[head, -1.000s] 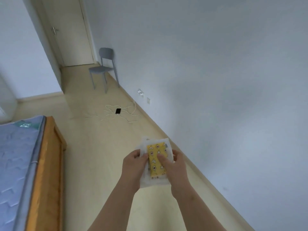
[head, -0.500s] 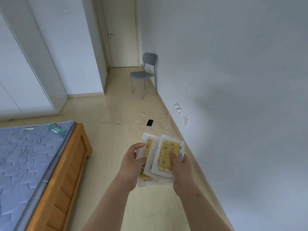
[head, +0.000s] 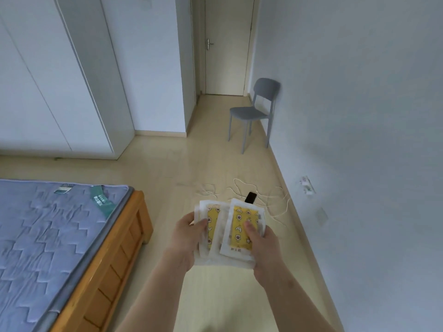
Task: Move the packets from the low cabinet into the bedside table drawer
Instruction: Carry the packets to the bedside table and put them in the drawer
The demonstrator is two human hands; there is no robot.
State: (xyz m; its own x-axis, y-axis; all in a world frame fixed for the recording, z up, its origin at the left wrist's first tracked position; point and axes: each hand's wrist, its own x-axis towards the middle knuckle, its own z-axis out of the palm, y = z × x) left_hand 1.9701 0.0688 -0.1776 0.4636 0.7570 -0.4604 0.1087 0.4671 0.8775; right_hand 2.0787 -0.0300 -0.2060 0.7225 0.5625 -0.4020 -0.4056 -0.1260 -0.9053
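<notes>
Head view: fanned yellow-and-white packets (head: 236,232) held over the floor (head: 215,164) beside the bed (head: 124,248), long axes pointing away from the person; left hand (head: 184,238) pinches the lower packets' left edge, right hand (head: 263,250) pinches the top packet, thumb on its face. Bedside table drawer out of view.

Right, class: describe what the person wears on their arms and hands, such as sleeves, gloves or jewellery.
The left hand and right hand are bare: no gloves, rings or watch show. The left forearm and right forearm are uncovered to the frame's bottom edge, so no sleeve is visible.
</notes>
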